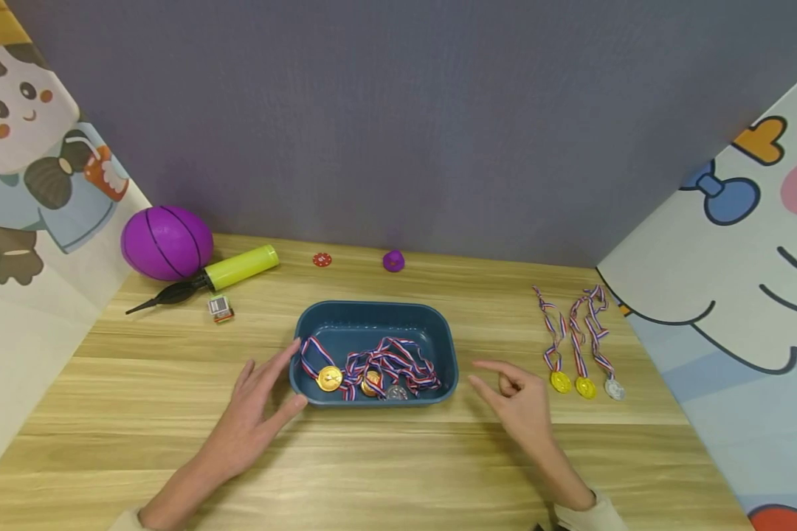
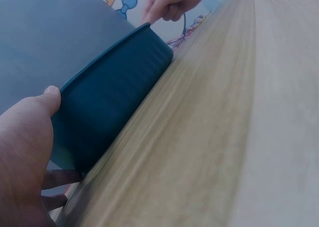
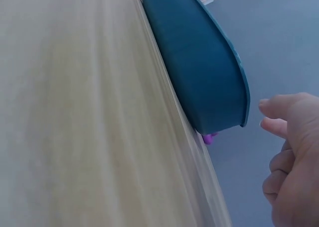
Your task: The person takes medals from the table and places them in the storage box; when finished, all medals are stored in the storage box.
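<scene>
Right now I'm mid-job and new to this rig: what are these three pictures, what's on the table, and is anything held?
No machine here: a person's two bare hands. One picture is from a head camera looking down; the other two are from wrist cameras, close and low beside the tray.

The left hand rests against the blue tray's left end, thumb at its near wall. The right hand hovers to its right, holding nothing. The tray holds tangled medals; three more medals lie on the table. At the back are a purple ball and a yellow pump.
</scene>
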`<state>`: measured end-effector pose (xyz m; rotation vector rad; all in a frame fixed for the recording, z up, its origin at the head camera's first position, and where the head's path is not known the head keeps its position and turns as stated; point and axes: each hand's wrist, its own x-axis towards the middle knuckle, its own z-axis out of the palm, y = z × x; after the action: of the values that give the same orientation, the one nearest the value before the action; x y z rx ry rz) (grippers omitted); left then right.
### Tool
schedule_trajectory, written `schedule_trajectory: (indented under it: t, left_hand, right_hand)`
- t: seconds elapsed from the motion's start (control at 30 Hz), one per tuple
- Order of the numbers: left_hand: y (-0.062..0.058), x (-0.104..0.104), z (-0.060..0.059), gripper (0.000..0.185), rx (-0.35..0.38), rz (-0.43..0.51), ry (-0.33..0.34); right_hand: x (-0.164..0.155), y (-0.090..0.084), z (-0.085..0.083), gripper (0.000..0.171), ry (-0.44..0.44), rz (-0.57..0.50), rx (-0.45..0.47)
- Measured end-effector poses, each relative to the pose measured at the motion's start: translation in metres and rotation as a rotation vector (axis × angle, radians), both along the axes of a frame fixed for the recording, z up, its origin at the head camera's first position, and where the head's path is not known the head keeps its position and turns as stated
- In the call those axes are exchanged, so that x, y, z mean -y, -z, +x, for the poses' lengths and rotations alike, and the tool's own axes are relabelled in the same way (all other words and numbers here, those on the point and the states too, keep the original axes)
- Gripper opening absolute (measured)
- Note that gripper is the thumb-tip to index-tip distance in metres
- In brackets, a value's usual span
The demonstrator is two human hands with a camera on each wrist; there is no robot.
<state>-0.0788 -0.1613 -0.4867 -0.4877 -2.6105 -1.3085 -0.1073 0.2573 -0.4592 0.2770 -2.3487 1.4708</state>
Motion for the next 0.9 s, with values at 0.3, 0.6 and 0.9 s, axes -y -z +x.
schedule_trajectory:
  t: [0.3,0.6,0.9]
  left_hand:
    - [0.0,0.0,0.0,0.081,0.004,-0.003,0.0]
    - [-0.001,0.0,0.0,0.08,0.003,-0.006,0.0]
    - [-0.002,0.0,0.0,0.08,0.002,-0.006,0.0]
  right_hand:
    - [-0.019,0.001,0.004,0.021,0.098,-0.005,0.052]
    - [-0.041,0.001,0.007,0.019,0.207,0.028,0.112]
    - [-0.058,0.002,0.005,0.019,0.266,0.083,0.065]
